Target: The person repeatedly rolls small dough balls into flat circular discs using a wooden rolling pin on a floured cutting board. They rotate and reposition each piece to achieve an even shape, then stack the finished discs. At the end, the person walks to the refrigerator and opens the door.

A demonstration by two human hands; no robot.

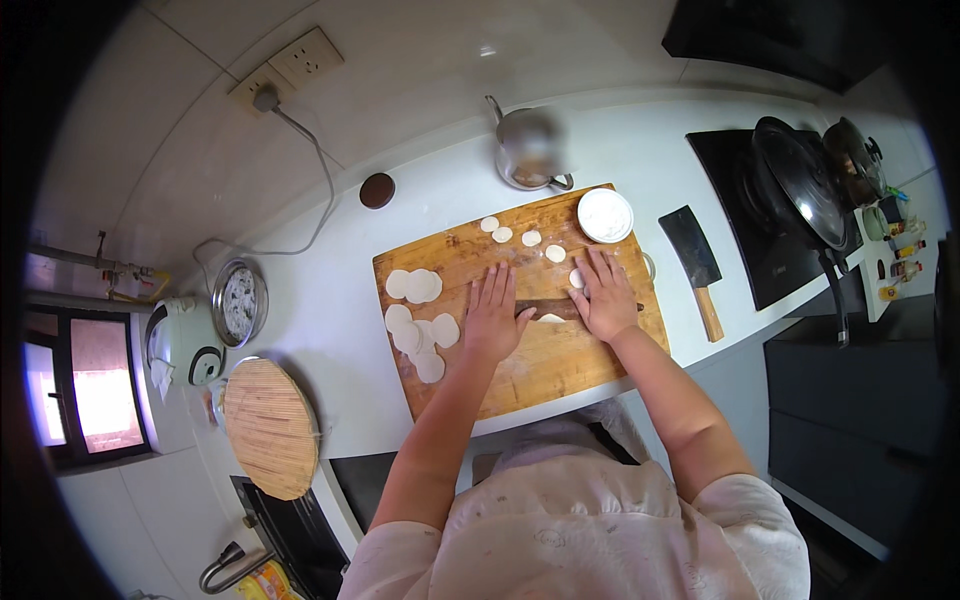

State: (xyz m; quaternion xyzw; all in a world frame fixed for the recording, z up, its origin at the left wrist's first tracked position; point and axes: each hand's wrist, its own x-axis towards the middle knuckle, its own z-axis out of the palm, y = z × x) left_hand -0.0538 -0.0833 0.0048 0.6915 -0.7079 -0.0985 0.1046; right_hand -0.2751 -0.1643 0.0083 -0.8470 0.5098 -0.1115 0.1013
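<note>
Writing: the small bottles (905,258) on the rack at the far right and the yellow package (268,581) by the sink may carry print, but from here it is too small to read.

Specimen: a dark brown rolling pin (548,307), slim and straight, lying crosswise on the right half of a wooden cutting board (545,370) that rests on the white desk (430,210). Right tip of the pin protrudes past the hand. Beneath its middle, the near edge of a pale dough disc (550,318) shows.

Pose: forearms converge from the lower edge, elbows apart. Left hand (490,312) palm down over the pin's left end, fingers extended away from the body, thumb pointing inward along the pin. Right hand (607,300) mirrors it near the other end. Both grips spread wide, flat on the pin instead of wrapped round it.

Surroundings: rolled dough wrappers (426,368) overlap in two groups at the board's left. Small dough pieces (531,238) run along the far side, one just beside the right hand. A white bowl of powder (605,215) sits at the far right corner; a cleaver (692,248) lies on the desk beyond.
</note>
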